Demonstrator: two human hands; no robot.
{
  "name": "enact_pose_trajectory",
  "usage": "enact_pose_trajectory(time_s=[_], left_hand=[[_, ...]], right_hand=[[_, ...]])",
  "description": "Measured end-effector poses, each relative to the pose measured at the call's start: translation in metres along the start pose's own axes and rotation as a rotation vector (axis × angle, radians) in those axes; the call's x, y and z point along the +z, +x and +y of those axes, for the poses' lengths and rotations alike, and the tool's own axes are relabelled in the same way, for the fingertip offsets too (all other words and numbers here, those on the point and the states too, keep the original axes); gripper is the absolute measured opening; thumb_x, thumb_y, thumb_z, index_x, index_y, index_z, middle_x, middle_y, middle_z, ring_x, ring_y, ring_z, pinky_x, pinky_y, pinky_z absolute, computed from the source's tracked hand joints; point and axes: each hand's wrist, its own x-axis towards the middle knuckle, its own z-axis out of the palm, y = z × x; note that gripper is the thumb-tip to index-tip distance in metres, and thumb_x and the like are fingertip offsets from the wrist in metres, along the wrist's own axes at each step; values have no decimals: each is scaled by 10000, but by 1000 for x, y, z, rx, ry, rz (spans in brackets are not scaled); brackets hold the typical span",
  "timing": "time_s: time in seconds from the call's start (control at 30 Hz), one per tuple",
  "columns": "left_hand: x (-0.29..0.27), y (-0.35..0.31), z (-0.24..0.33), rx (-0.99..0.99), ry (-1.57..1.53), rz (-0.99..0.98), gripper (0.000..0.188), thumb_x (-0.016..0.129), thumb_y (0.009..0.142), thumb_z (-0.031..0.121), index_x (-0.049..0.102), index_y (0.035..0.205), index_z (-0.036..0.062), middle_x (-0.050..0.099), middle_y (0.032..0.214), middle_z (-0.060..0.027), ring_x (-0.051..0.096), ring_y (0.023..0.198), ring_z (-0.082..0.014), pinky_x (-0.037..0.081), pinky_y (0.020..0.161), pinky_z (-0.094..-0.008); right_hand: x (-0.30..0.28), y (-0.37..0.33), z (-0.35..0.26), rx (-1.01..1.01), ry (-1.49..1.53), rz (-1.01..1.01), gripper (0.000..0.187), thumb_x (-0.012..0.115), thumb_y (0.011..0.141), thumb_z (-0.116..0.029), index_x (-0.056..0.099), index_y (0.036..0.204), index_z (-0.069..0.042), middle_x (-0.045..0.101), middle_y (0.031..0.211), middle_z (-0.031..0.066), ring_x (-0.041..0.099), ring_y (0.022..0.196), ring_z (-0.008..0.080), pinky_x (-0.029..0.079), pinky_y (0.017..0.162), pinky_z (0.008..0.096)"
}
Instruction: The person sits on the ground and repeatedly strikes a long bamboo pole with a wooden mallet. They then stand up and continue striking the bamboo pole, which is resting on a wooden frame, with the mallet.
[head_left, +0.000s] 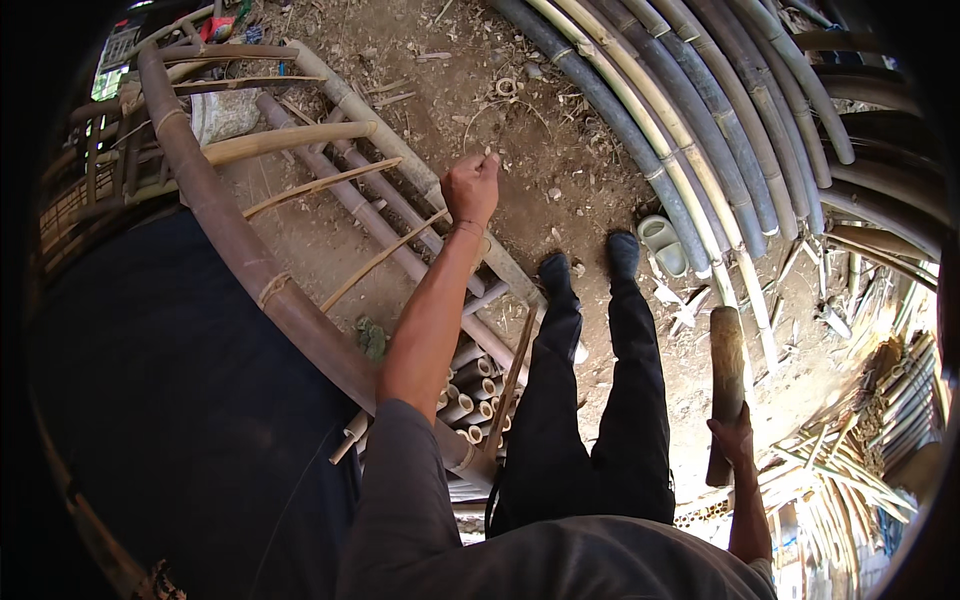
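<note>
My left hand (pixel 470 188) is closed in a fist, held out over the pale bamboo pole (pixel 420 175) of a frame. Whatever it may hold is hidden by the fingers. Low on the right, my right hand (pixel 733 436) is wrapped round a short, thick wooden club (pixel 728 365), which points away from me. To my left is the bamboo frame, with a thick brown pole (pixel 215 215) as its near side. Thin split bamboo slats (pixel 322 188) run across between its poles. The left forearm passes over the frame.
Several long bamboo poles (pixel 690 130) lie at the far right. Beside my feet is a pale green clog (pixel 663 245). Cut bamboo tubes (pixel 480 388) are stacked under the frame, and split strips (pixel 850 480) are heaped at right. Dark cloth (pixel 180 400) spreads at left; shavings litter the dirt.
</note>
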Motion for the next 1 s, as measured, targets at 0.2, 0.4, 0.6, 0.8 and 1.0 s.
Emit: enact_pose_trajectory(time_s=[0.2, 0.4, 0.6, 0.8, 1.0], left_hand=[[10, -11, 19, 288, -90, -288, 281, 711, 871, 219, 655, 745, -25, 612, 694, -173, 582, 619, -331, 457, 600, -417], [3, -2, 15, 367, -111, -392, 241, 721, 872, 192, 675, 796, -32, 628, 751, -165, 610, 661, -322, 471, 614, -399], [4, -1, 8, 332, -129, -339, 278, 729, 888, 228, 678, 813, -35, 641, 726, -143, 598, 623, -262, 472, 606, -360], [42, 25, 33, 164, -219, 15, 280, 690, 930, 238, 659, 815, -16, 579, 684, -126, 511, 586, -246, 435, 583, -345], [38, 0, 35, 322, 129, 20, 166, 681, 898, 220, 708, 888, 57, 659, 798, -137, 639, 764, -353, 508, 674, -448]], right_hand=[[61, 20, -149, -489, -299, -412, 1035, 833, 687, -349, 252, 1500, -79, 594, 1231, 280, 629, 1064, 469, 536, 906, 500], [213, 58, -290, -930, -333, -658, 917, 730, 798, -418, 241, 1493, -75, 619, 1075, 287, 655, 940, 473, 548, 846, 496], [320, 193, -294, -421, -354, -468, 801, 760, 761, -453, 365, 1319, -34, 620, 1162, 312, 649, 1030, 460, 531, 902, 491], [215, 233, -271, -393, -345, -338, 822, 771, 745, -450, 348, 1239, 52, 667, 975, 328, 659, 969, 480, 526, 873, 511], [142, 205, -208, -353, -349, -491, 944, 801, 708, -507, 448, 1290, 146, 625, 1172, 339, 619, 1126, 431, 498, 952, 444]])
